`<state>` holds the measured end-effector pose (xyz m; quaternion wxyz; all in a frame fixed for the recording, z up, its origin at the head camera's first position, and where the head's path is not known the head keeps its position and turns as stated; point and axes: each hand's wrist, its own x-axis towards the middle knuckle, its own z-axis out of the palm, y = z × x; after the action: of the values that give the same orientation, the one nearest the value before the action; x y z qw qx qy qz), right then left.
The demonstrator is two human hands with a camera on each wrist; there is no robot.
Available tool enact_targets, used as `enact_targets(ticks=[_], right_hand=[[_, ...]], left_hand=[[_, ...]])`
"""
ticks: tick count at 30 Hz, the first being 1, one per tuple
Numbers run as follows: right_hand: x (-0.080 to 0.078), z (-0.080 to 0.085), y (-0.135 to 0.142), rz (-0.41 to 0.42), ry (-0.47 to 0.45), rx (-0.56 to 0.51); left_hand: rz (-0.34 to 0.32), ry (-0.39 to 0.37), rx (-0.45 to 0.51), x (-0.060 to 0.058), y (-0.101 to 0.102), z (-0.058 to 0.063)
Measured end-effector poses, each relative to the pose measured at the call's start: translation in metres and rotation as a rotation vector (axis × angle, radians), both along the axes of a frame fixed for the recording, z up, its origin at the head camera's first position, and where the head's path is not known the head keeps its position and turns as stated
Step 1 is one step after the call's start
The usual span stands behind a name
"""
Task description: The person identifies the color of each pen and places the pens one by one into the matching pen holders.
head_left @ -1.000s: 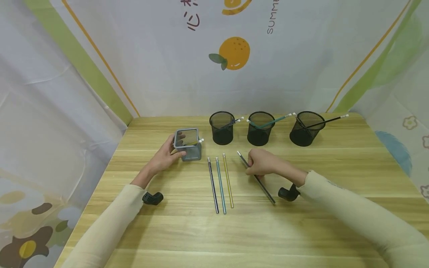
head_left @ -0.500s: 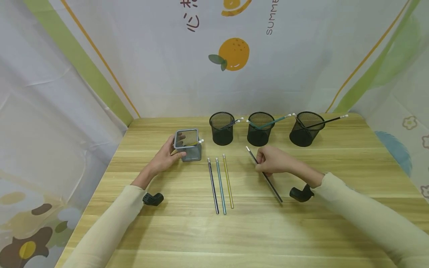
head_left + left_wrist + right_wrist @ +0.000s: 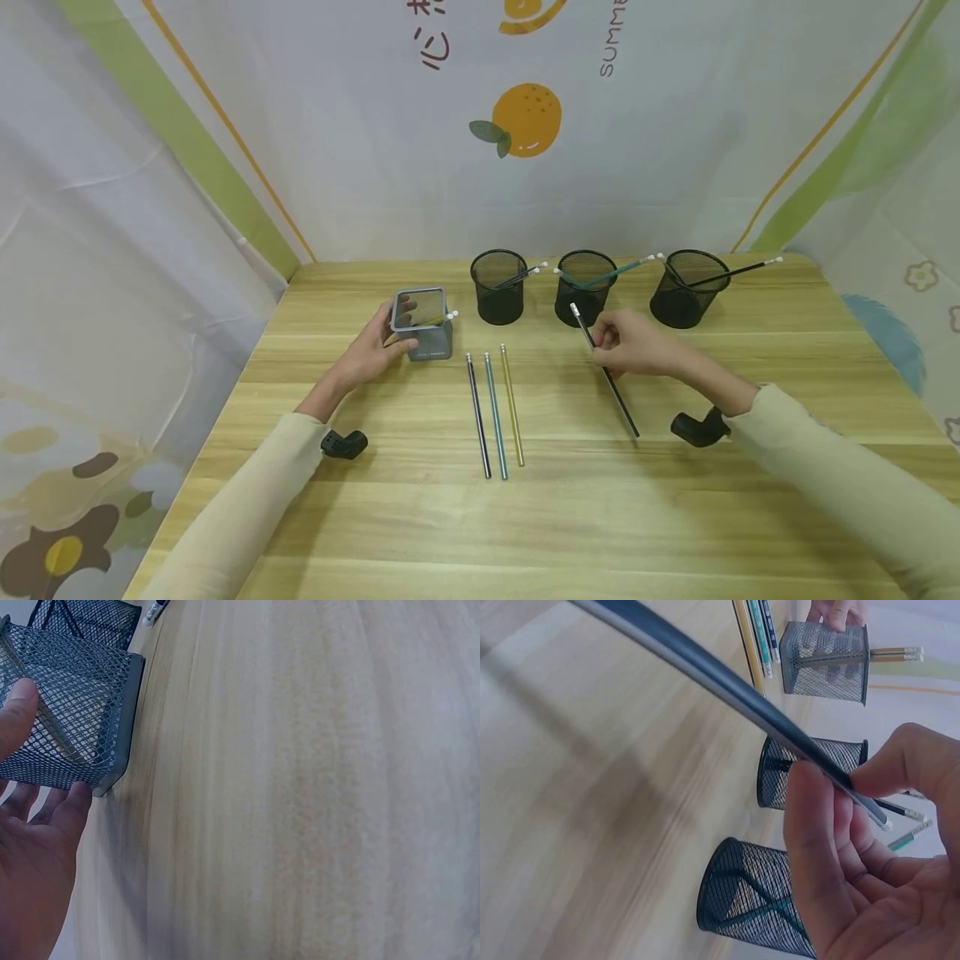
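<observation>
Behind everything, the pale curtain point(image 3: 637, 175) fills your view, with its smiling orange, green leaves and lettering, and orange and green bands slanting down either side. Below it spreads your counter point(image 3: 360, 517), light wood with long grain lines and rounded far corners.

Along the far edge, three round black mesh cups stand in a row. Your left cup point(image 3: 500, 307) has two dark pencils leaning right, white ends up. Your middle cup point(image 3: 590, 303) carries two teal ones, leaning opposite ways, and the right wrist view shows them crossing through the mesh. Your right cup point(image 3: 678, 307) holds two dark ones, one tipped each way.

Nearer you on the left sits the square grey mesh holder point(image 3: 431, 343), yellow pencils inside, two white ends past the rim. Your left hand point(image 3: 367, 354) is wrapped around it, thumb on the near side, fingers behind.

Over on the right, your right hand point(image 3: 633, 343) pinches the black pencil point(image 3: 618, 396) between thumb and fingers; it slants in front of the middle cup, white end up toward it, its shadow falling on the wood.

Between your hands, three loose pencils lie side by side: dark blue point(image 3: 478, 417), teal point(image 3: 496, 417), yellow point(image 3: 512, 406).
</observation>
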<state>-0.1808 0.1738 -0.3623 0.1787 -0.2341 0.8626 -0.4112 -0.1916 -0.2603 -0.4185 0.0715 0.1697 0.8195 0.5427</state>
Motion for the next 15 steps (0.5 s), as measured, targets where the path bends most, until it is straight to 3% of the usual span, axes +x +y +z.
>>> enact_targets(ticks=[7,15], right_hand=[[0.003,0.014,0.008,-0.026,0.019,0.002],[0.001,0.017,0.019,-0.065,0.090,0.032]], left_hand=[[0.003,-0.004,0.005,0.000,0.000,0.000],[-0.001,-0.003,0.014,0.001,0.000,0.000]])
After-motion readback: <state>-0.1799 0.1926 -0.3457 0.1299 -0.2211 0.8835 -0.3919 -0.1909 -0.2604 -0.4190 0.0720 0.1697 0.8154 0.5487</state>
